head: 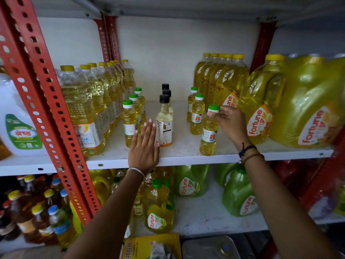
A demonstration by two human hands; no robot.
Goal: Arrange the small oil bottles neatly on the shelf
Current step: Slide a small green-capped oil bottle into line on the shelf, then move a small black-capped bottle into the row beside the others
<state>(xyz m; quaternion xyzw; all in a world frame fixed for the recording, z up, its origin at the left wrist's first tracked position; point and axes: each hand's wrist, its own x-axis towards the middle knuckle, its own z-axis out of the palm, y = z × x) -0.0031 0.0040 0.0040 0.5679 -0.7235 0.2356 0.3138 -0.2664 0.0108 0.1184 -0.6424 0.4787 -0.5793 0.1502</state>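
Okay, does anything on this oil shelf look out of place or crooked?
Mostly tidy. The one oddity: the front green-capped bottle in the right row stands further forward and to the right than the two behind it, breaking that line. The right hand grips its cap. No spills or damage show.

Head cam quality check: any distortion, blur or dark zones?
Head view: strong wide-angle bending of the red shelf upright; the Fortune jugs at the right edge smear; the lower shelf is dim. Centre is sharp: left hand, right hand gripping the green-capped bottle.
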